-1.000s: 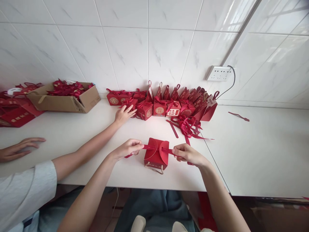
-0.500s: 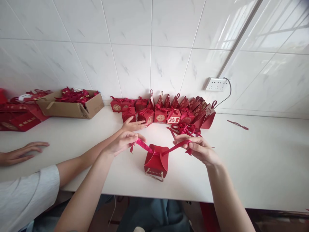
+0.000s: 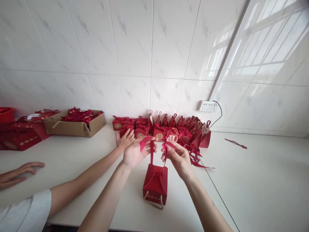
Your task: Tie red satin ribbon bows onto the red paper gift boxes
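A small red gift box (image 3: 154,187) with a twisted rope handle (image 3: 153,205) on its near side stands on the white table. A red ribbon (image 3: 152,153) comes up from the box top, one end to each hand. My left hand (image 3: 136,153), above and left of the box, has one ribbon end draped over its fingers and held near the fingertips. My right hand (image 3: 178,159) pinches the other end, above and right of the box. The two hands are close together but apart.
Finished-looking red boxes (image 3: 159,132) stand in rows by the wall. A co-worker's hand (image 3: 125,140) reaches toward them; the other hand (image 3: 23,174) rests at left. A cardboard box (image 3: 72,128) holds red ribbons. Loose ribbons (image 3: 194,154) lie behind my right hand; a power strip (image 3: 207,106) is on the wall.
My hands have come in toward each other and the ribbon ends now rise steeply over the box instead of spreading sideways. The view has tilted up. The co-worker's reaching hand has lifted its fingers.
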Demonstrator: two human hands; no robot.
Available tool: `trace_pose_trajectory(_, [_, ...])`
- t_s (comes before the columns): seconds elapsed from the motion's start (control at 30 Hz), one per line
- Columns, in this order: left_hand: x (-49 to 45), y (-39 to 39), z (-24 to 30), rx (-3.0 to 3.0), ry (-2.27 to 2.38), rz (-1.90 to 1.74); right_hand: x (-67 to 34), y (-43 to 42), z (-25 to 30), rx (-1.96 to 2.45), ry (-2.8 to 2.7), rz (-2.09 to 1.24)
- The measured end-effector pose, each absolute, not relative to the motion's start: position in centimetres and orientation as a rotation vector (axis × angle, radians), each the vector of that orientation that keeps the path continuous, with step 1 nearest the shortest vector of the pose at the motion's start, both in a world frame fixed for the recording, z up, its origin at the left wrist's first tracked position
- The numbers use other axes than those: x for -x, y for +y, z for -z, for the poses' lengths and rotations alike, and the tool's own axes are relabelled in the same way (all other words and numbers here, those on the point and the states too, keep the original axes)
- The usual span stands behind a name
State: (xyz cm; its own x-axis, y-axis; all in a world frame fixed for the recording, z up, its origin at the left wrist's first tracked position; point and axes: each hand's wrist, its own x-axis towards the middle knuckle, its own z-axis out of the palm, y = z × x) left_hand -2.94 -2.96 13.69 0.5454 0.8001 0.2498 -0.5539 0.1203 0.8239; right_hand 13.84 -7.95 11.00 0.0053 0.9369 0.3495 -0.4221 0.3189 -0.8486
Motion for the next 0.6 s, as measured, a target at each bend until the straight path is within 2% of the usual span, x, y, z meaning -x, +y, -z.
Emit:
trace_pose_trajectory(0.37, [1.6,-4.0,-13.5,-1.279,0.391,-1.161,-13.0,-7.3,-11.9,0.64,-1.039,-1.111])
trace_pose_trajectory(0.6, [1.2,-5.1,-14.9,-1.567,0.617,-1.156,-13.1,-7.0,-12.2,0.728,-1.071,-0.946])
